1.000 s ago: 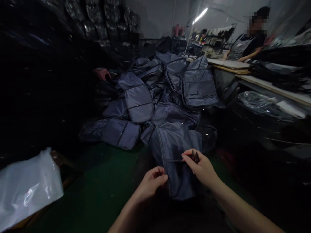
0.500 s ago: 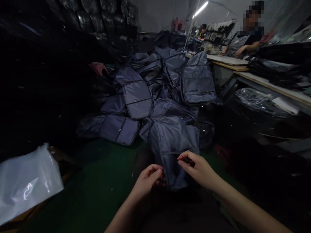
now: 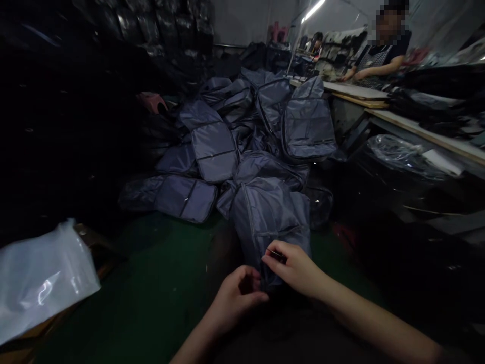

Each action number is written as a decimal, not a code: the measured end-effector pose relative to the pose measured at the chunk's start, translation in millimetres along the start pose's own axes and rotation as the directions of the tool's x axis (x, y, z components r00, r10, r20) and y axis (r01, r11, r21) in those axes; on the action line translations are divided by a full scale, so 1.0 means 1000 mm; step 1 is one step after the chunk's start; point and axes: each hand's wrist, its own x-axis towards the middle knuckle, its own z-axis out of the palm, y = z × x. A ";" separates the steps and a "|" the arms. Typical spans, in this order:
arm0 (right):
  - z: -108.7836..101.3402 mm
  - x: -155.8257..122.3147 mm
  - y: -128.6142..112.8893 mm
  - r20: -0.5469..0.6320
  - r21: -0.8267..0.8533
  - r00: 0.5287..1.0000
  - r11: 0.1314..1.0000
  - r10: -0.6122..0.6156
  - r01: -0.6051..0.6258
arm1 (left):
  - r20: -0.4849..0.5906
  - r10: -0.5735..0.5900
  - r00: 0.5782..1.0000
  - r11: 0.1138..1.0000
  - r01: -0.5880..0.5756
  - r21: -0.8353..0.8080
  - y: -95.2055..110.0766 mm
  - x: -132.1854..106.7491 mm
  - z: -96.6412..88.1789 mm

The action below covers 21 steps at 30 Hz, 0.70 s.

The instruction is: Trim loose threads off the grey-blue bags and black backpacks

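Observation:
A dark blue-grey fabric bag [image 3: 271, 207] with seams lies in front of me, its near end reaching my lap. My right hand [image 3: 290, 263] is closed in a pinch over the bag's near part. A thin dark sliver [image 3: 276, 254], too small to name, shows between its thumb and fingers. At the bag's lower left edge is my left hand [image 3: 237, 296], its thumb stretched out apart from its curved fingers. The fingertips are close to the fabric; whether they touch it I cannot tell.
More blue-grey bags [image 3: 214, 151] lie heaped ahead on the green floor [image 3: 144, 283]. At left, a clear plastic bag [image 3: 45, 283] rests on a wooden stool. A worktable [image 3: 356, 91] stands at right, with a person behind it. Dark wrapped bundles [image 3: 166, 30] are stacked at the back.
My right hand has moved left and slightly down, closer to the left hand. The left thumb has spread away from its fingers. The person behind the table has shifted their arms.

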 end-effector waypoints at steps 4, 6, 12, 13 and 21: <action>-0.007 -0.001 -0.001 0.055 0.019 0.998 1.000 0.014 -0.015 | -0.063 0.038 0.997 0.966 -0.021 0.257 0.007 0.001 -0.002; -0.014 -0.002 -0.003 0.075 -0.023 0.997 0.999 0.026 -0.024 | -0.023 0.027 0.999 0.969 -0.021 0.248 0.008 0.002 -0.006; -0.038 -0.007 -0.013 0.132 -0.288 0.991 0.956 -0.015 0.053 | 0.013 0.073 0.997 0.973 -0.074 0.217 0.004 -0.003 -0.015; -0.039 -0.008 -0.015 0.149 -0.334 0.988 0.939 -0.034 0.083 | 0.017 0.070 0.997 0.974 -0.072 0.215 0.004 -0.004 -0.015; -0.017 -0.014 -0.029 0.344 -0.661 0.918 0.644 -0.196 0.385 | -0.102 0.191 0.976 0.928 -0.146 0.343 0.006 -0.002 -0.007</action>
